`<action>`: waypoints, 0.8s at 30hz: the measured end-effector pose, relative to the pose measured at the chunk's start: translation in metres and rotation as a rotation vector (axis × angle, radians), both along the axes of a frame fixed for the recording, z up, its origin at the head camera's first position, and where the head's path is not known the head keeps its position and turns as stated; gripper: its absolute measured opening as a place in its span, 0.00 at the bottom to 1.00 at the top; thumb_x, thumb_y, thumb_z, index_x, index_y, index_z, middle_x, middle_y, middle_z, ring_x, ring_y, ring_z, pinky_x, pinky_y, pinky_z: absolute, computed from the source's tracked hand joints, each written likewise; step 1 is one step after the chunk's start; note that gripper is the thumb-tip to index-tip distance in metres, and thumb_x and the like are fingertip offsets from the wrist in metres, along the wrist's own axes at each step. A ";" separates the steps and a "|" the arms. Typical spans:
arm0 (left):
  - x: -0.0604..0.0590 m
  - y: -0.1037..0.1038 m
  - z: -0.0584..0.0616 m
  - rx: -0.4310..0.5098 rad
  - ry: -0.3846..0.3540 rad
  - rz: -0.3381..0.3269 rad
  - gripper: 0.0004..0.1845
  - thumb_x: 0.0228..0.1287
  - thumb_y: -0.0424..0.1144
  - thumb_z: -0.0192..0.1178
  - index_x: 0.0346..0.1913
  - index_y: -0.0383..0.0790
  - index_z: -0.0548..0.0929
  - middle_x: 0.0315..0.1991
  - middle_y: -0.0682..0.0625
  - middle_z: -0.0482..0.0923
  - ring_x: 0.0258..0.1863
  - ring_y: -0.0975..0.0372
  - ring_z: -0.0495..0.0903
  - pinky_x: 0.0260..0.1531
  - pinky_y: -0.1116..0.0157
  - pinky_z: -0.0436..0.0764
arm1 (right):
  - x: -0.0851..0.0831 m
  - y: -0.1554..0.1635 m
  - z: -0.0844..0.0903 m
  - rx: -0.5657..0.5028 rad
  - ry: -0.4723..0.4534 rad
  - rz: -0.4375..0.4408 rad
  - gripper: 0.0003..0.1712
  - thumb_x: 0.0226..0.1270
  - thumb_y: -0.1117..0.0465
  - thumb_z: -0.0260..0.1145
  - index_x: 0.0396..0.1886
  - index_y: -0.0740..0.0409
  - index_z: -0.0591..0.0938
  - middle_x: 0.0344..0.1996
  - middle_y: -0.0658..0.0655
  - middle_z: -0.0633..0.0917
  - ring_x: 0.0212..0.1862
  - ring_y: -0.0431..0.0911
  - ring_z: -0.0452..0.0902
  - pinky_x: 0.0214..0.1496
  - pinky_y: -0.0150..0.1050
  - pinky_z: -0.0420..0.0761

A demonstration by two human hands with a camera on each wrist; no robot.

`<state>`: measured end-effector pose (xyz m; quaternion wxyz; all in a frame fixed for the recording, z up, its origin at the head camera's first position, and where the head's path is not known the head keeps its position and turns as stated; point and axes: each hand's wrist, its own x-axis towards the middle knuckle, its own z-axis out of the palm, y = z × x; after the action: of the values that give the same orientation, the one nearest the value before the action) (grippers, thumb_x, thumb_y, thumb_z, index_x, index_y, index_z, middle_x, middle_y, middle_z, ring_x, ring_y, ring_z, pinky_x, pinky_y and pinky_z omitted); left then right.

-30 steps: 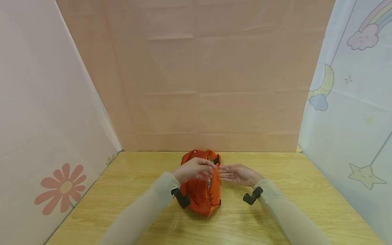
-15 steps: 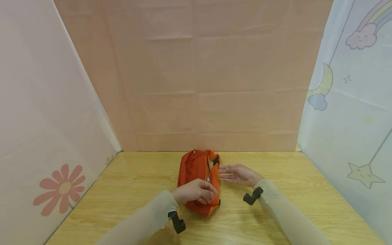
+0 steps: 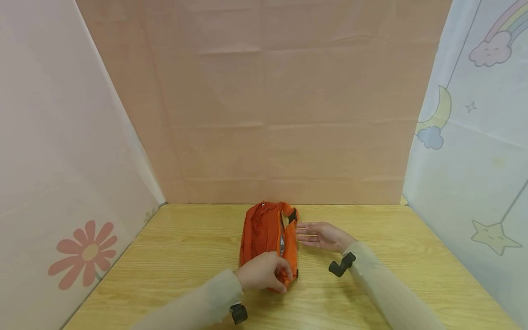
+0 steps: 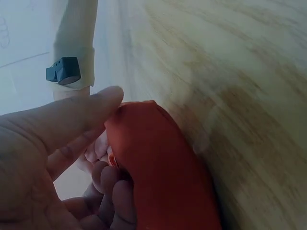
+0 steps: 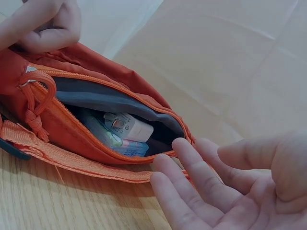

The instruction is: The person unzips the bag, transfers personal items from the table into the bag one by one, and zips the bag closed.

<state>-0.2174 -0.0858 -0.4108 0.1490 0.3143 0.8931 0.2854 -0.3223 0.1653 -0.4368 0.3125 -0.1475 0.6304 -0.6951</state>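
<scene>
Pink paper panels close off the back and left of my view, and a pale sheet printed with a moon, clouds and a star stands on the right; below them lies the wooden counter (image 3: 173, 256). On it, near the middle, I see an orange pouch (image 3: 264, 229) lying lengthwise away from me, its zipper (image 5: 100, 84) open along the top. My left hand (image 3: 264, 273) curls over the near end of the pouch — fingers and thumb pinching the orange fabric there. My right hand (image 3: 323, 235) lies flat and relaxed just beside the pouch's far right edge, fingers (image 5: 192, 177) straight and pointing at it, their tips at the orange strap (image 5: 72, 160) along its side; I cannot tell whether they touch. Through the opening the right wrist view shows a dark grey lining and small packets (image 5: 127, 128) — one white, one pale green — tucked inside.
</scene>
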 end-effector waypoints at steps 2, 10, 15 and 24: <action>0.002 0.002 0.002 -0.036 0.038 0.006 0.09 0.49 0.38 0.75 0.32 0.55 0.85 0.26 0.65 0.75 0.30 0.73 0.70 0.31 0.74 0.73 | 0.000 0.000 0.000 -0.006 -0.004 0.006 0.28 0.81 0.63 0.40 0.74 0.72 0.52 0.71 0.73 0.59 0.65 0.56 0.71 0.67 0.46 0.68; 0.008 0.005 0.008 -0.170 0.114 0.003 0.11 0.54 0.39 0.72 0.39 0.58 0.86 0.29 0.64 0.74 0.30 0.72 0.68 0.30 0.73 0.71 | -0.001 0.002 0.000 0.004 -0.014 -0.005 0.29 0.80 0.63 0.40 0.74 0.71 0.52 0.71 0.73 0.58 0.66 0.57 0.70 0.67 0.48 0.68; 0.010 0.005 0.006 -0.240 0.170 -0.034 0.11 0.57 0.40 0.70 0.41 0.61 0.88 0.30 0.64 0.74 0.31 0.72 0.67 0.31 0.74 0.70 | -0.001 0.002 -0.001 0.002 -0.004 -0.002 0.29 0.80 0.63 0.41 0.74 0.72 0.51 0.71 0.73 0.58 0.66 0.57 0.70 0.67 0.48 0.68; 0.006 0.004 -0.002 -0.187 0.117 -0.023 0.08 0.51 0.38 0.74 0.23 0.53 0.84 0.22 0.65 0.74 0.24 0.73 0.67 0.27 0.74 0.69 | 0.001 0.003 -0.001 0.004 -0.006 -0.016 0.29 0.80 0.63 0.42 0.74 0.72 0.52 0.70 0.73 0.60 0.63 0.55 0.73 0.65 0.45 0.72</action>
<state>-0.2110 -0.0818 -0.4128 0.1283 0.3253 0.9193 0.1804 -0.3215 0.1681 -0.4380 0.3092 -0.1399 0.6321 -0.6966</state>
